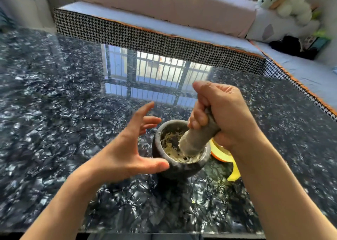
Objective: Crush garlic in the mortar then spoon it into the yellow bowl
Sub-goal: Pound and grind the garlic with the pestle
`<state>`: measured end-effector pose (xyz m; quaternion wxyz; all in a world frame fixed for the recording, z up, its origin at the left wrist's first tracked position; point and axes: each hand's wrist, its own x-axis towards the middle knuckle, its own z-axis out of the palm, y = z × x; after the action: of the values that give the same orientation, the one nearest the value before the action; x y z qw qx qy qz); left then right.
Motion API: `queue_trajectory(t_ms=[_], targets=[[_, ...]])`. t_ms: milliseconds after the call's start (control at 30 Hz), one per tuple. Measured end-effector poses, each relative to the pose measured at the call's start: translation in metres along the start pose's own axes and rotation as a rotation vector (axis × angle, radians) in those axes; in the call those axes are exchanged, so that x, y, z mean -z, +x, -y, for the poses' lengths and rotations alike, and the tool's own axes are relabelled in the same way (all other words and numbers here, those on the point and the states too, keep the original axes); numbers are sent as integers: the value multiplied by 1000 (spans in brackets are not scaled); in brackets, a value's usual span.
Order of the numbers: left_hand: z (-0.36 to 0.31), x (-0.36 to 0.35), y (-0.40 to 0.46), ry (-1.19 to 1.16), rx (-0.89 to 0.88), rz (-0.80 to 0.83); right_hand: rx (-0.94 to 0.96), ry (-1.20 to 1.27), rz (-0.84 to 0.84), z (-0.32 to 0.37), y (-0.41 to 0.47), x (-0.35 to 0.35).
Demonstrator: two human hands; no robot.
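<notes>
A dark grey stone mortar [182, 166] stands on the black marbled table, holding pale crushed garlic [170, 146] smeared on its inner wall. My right hand [224, 112] is shut on the grey pestle [198, 139], whose tip rests tilted inside the mortar. My left hand [127, 152] hovers open just left of the mortar, thumb near its rim, fingers spread. The yellow bowl [221, 153] sits right behind the mortar, mostly hidden by my right wrist. A yellow spoon handle [234, 174] sticks out below the wrist.
The glossy table [73, 112] reflects a barred window. A houndstooth-edged sofa [145, 37] runs along the far and right sides, with a plush toy [284, 2] at the back right. The near table edge lies at the bottom.
</notes>
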<state>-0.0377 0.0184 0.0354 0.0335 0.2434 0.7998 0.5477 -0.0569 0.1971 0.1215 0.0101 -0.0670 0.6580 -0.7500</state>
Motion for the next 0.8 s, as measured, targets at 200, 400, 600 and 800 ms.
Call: queue_trajectory(t_ms=[200,400,600,800], targets=[[-9,-52,0,57,24,-191,-28,-108,27,-33,-5,-21],[1,-50,3,12,-43,-186,70,-82,-78,-11,2,-9],[1,-50,4,21,-34,-179,86,-244,-10,-38,-1,-22],[2,-50,4,17,-33,-176,121,-164,-82,-3,3,-14]])
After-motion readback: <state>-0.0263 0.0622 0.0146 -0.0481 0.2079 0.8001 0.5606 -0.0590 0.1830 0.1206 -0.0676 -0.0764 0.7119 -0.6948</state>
